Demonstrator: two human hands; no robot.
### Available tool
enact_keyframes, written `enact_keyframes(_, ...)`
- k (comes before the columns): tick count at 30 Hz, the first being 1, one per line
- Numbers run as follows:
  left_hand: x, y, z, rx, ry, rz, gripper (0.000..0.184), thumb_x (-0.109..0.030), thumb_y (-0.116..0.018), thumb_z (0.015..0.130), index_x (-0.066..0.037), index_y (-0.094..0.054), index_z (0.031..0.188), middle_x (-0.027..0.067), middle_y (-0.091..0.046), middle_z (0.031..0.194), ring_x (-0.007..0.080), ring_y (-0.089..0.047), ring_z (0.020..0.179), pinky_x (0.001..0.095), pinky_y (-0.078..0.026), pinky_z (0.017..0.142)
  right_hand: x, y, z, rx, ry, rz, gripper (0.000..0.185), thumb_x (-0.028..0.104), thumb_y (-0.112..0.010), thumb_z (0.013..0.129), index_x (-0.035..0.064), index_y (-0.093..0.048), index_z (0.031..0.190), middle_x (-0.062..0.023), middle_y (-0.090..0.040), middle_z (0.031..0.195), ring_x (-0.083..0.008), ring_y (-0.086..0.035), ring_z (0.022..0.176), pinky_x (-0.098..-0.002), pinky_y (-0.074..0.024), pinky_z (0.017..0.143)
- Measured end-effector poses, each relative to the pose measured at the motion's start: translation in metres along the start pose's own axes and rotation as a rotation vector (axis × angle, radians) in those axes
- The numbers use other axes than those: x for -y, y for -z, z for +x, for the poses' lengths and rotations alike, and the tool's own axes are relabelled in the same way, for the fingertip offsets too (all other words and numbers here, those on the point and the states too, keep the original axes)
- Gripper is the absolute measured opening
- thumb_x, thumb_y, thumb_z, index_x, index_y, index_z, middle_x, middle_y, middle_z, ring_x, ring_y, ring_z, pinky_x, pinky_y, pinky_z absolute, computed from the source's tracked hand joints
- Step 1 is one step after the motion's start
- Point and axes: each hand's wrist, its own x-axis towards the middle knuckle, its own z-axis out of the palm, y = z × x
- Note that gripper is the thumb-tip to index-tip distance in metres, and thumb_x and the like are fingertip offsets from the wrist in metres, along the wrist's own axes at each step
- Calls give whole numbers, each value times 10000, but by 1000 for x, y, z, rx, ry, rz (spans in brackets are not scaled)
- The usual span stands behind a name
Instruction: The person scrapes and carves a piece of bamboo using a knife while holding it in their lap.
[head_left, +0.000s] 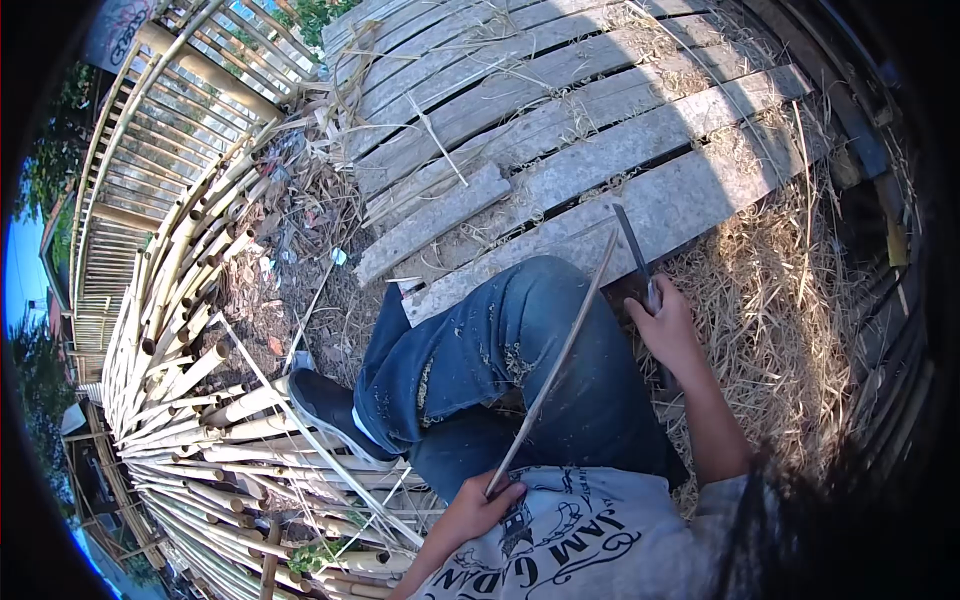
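My left hand [480, 510] is closed around the lower end of a thin bamboo strip [556, 370], close to my shirt. The strip slants up across my raised knee [545, 290], and its far end lies near the knife blade. My right hand [662, 318] grips a knife [632, 243] to the right of that knee, blade pointing up and away from me. Whether blade and strip touch, I cannot tell. Part of the knife's handle is hidden by my fingers.
Wooden slats [600, 130] form a platform ahead, with a loose short board [435, 225] on it. Many bamboo poles [200, 390] are piled at the left, below a bamboo fence [170, 130]. Dry shavings [760, 310] heap up at the right.
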Motion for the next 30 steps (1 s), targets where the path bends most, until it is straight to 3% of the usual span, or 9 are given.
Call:
enact_keyframes(1,12,0,5,-2,-70,-104,277,-232,-609,922,-5,-527,788,14,-436,592,96,-404,580,289,-366,534,0,-2,-6,-5,3,2,253,189,-685,807,3,-560,925,-103,-563,659,-263,-581,521,-383,-483,540)
enact_keyframes(3,22,2,13,-10,-151,-214,283,-234,-592,933,-13,-517,774,-7,-431,599,82,-394,590,285,-354,533,4,-3,-14,128,-423,481,236,180,-668,845,14,-556,970,-43,-535,673,-131,-523,495,-296,-450,468)
enact_keyframes(8,4,30,33,2,-86,-438,254,-219,-573,943,-45,-511,769,-57,-411,641,55,-361,607,252,-325,537,46,15,-12,144,-276,714,210,101,-569,907,2,-546,1092,-30,-550,698,-90,-531,522,-239,-442,468)
enact_keyframes(11,0,41,30,-260,-181,-327,264,-235,-543,957,-42,-498,782,-52,-384,645,55,-356,627,253,-326,549,81,24,-14,109,-92,934,281,144,-458,959,-30,-518,1172,-50,-549,713,-94,-531,559,-241,-447,516)
enact_keyframes(14,3,45,18,-343,-178,-308,288,-245,-532,961,-28,-484,779,-48,-376,654,53,-357,650,257,-335,559,101,28,-21,260,72,863,302,182,-428,978,-29,-525,1171,-56,-548,721,-84,-512,559,-231,-424,500)
enact_keyframes(18,-10,31,9,-454,-209,-88,342,-289,-512,961,18,-493,811,125,-469,582,231,-425,538,340,-390,546,106,10,-32,383,117,667,333,249,-399,999,-6,-589,1095,-18,-526,659,-61,-466,520,-219,-386,471)
enact_keyframes(19,-9,25,11,-458,-197,-42,359,-320,-524,949,22,-504,840,231,-509,599,381,-508,548,418,-426,547,107,4,-35,374,105,689,360,280,-388,1004,-3,-607,1042,3,-504,616,-54,-452,501,-217,-373,458)
enact_keyframes(23,-9,11,13,-417,-204,68,376,-343,-565,918,24,-500,869,258,-572,632,459,-598,672,512,-450,570,106,11,-31,383,121,555,367,288,-382,1007,-3,-605,982,4,-500,602,-53,-450,490,-220,-367,449)
enact_keyframes(30,7,7,19,-397,-276,115,303,-270,-560,911,26,-498,890,258,-583,635,459,-592,640,504,-470,573,91,25,-17,349,-90,459,414,309,-340,1019,3,-579,875,-1,-497,584,-56,-443,451,-218,-358,412)
